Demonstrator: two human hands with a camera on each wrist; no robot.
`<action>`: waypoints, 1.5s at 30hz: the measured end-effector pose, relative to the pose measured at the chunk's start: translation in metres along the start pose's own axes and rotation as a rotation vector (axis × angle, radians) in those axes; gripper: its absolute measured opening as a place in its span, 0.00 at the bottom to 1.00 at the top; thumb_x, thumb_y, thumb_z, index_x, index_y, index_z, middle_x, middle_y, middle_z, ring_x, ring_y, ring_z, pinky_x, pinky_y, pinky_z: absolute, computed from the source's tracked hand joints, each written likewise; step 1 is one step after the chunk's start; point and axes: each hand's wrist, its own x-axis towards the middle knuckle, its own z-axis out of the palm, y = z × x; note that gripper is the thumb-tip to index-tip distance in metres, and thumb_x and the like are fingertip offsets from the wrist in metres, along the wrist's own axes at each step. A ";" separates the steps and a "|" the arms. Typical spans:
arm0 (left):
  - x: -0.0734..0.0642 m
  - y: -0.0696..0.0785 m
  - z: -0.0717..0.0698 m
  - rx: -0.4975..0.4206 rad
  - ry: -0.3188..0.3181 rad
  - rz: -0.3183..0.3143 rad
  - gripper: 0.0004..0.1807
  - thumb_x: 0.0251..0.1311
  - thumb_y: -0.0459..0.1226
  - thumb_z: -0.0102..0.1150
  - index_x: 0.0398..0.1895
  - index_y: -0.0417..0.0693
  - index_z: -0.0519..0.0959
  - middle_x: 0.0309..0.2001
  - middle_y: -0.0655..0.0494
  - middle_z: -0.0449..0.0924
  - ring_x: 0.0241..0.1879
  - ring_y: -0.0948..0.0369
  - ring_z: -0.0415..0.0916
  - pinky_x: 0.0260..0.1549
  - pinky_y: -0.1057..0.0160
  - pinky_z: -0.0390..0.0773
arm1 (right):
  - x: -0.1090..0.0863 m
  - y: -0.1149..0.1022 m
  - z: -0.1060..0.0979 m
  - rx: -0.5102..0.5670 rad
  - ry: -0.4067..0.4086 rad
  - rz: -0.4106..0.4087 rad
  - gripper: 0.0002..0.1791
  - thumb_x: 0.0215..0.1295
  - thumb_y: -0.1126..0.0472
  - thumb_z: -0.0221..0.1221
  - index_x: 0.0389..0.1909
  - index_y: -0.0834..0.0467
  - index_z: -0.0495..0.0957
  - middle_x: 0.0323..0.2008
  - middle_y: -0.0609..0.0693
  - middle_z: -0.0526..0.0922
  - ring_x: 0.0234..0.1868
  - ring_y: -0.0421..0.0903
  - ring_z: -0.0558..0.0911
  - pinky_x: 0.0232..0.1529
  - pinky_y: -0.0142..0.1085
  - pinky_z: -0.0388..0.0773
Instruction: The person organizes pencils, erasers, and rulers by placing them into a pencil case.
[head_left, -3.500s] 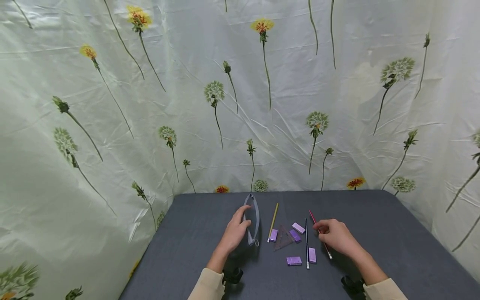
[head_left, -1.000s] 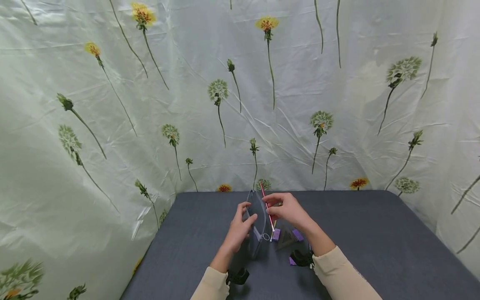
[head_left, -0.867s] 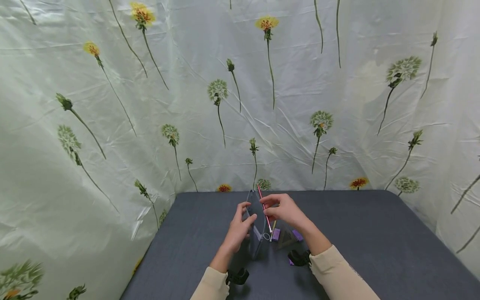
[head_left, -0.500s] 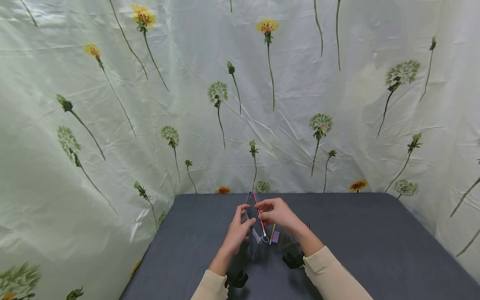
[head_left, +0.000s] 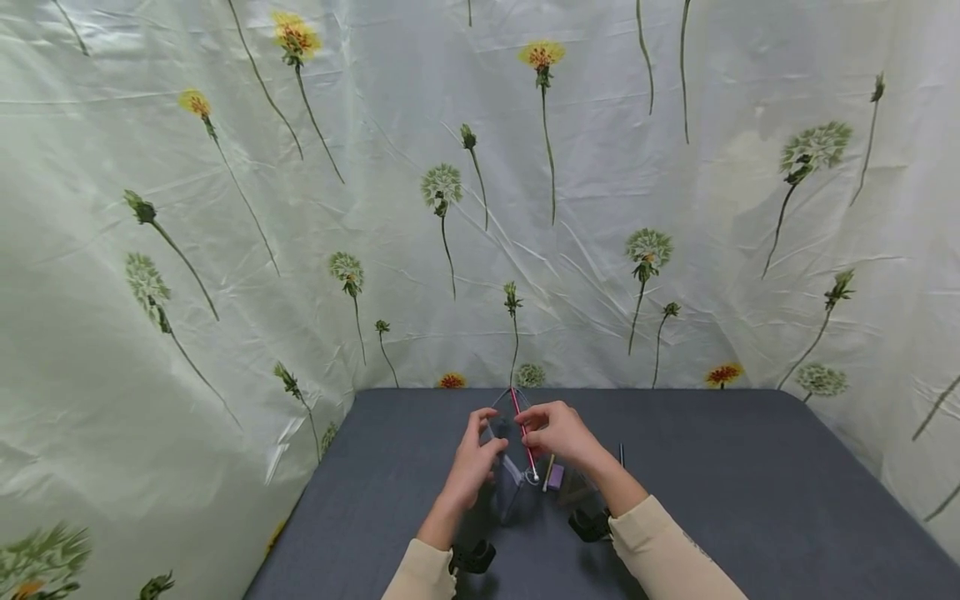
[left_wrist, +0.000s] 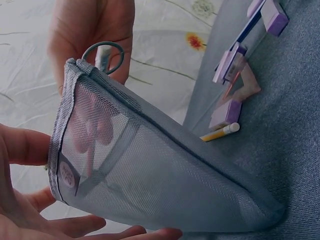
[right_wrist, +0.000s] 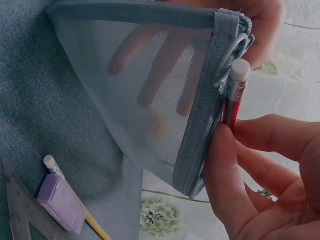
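A grey mesh zipper pouch (left_wrist: 165,170) stands tilted above the table, its zipped mouth parted toward the hands. My left hand (head_left: 471,462) grips the pouch near its mouth, thumb at the rim and fingers spread along the mesh side. Between thumb and fingers, my right hand (head_left: 564,429) pinches a red pencil (right_wrist: 233,102) with a white eraser end. That pencil lies along the pouch's mouth, beside the zipper's ring pull (right_wrist: 229,60), its eraser end toward me. Through the mesh, the right fingers and part of the pencil show faintly in the left wrist view.
Right of the pouch lie a yellow pencil (right_wrist: 75,192), a purple-sleeved eraser (right_wrist: 61,204) and a clear set square (right_wrist: 22,210). More erasers (left_wrist: 231,62) and a dark blue pencil (left_wrist: 247,27) lie farther off. A flowered curtain (head_left: 480,208) hangs behind the grey table (head_left: 720,500).
My right hand has picked the red pencil off the table's right side and brought it left to the pouch's mouth. My left hand keeps its grip on the pouch.
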 end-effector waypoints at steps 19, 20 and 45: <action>0.001 0.002 -0.004 0.034 0.032 0.006 0.24 0.67 0.40 0.58 0.66 0.58 0.68 0.76 0.41 0.56 0.45 0.50 0.78 0.28 0.54 0.77 | 0.005 -0.015 -0.001 -0.027 -0.071 0.074 0.17 0.61 0.70 0.64 0.52 0.62 0.84 0.38 0.57 0.86 0.31 0.49 0.86 0.36 0.45 0.84; 0.002 0.002 -0.004 0.033 0.033 0.006 0.24 0.67 0.40 0.58 0.65 0.58 0.69 0.76 0.42 0.57 0.42 0.51 0.78 0.26 0.56 0.76 | 0.006 -0.016 -0.001 -0.026 -0.070 0.082 0.17 0.61 0.70 0.64 0.52 0.62 0.84 0.37 0.56 0.86 0.31 0.49 0.86 0.36 0.46 0.84; 0.003 0.002 -0.008 0.036 0.018 -0.008 0.26 0.66 0.38 0.57 0.67 0.51 0.66 0.77 0.43 0.54 0.25 0.58 0.68 0.22 0.59 0.72 | 0.024 -0.017 0.011 -0.093 -0.049 0.113 0.16 0.59 0.71 0.66 0.49 0.63 0.86 0.41 0.57 0.86 0.29 0.47 0.86 0.33 0.42 0.85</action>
